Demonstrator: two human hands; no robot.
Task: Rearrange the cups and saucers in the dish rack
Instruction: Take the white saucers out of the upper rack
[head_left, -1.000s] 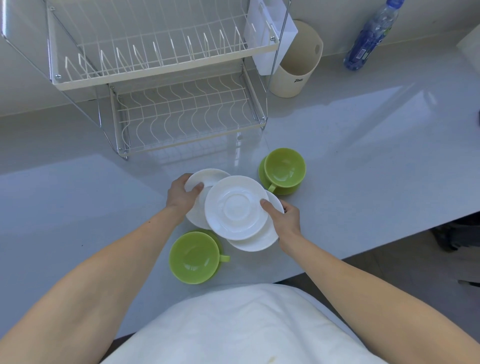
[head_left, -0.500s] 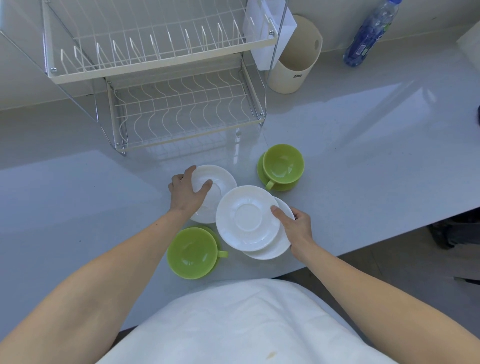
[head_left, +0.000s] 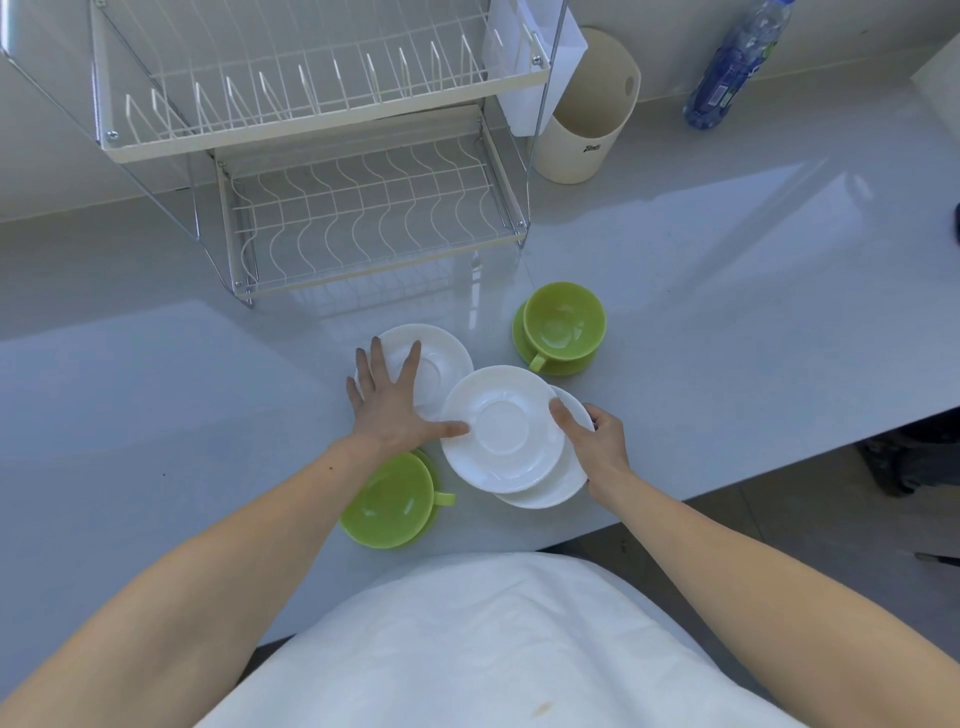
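Observation:
Three white saucers lie on the counter in front of the two-tier wire dish rack (head_left: 363, 228), whose shelves hold nothing. My left hand (head_left: 392, 402) lies flat with fingers spread over the far-left saucer (head_left: 447, 353), thumb touching the middle saucer (head_left: 504, 428). My right hand (head_left: 595, 441) pinches the right rim of that middle saucer, which rests tilted over a third saucer (head_left: 550, 491). One green cup on a green saucer (head_left: 563, 325) stands to the right of the rack. A second green cup on its saucer (head_left: 389, 499) sits under my left wrist.
A cream utensil holder (head_left: 582, 135) and a white cutlery caddy (head_left: 524, 57) stand at the rack's right end. A blue water bottle (head_left: 732, 67) lies at the back right. The counter's front edge (head_left: 779, 473) runs just behind my right hand.
My left hand let go of the middle saucer's rim and spread flat over the left saucer. The middle saucer came down and shifted right in my right hand.

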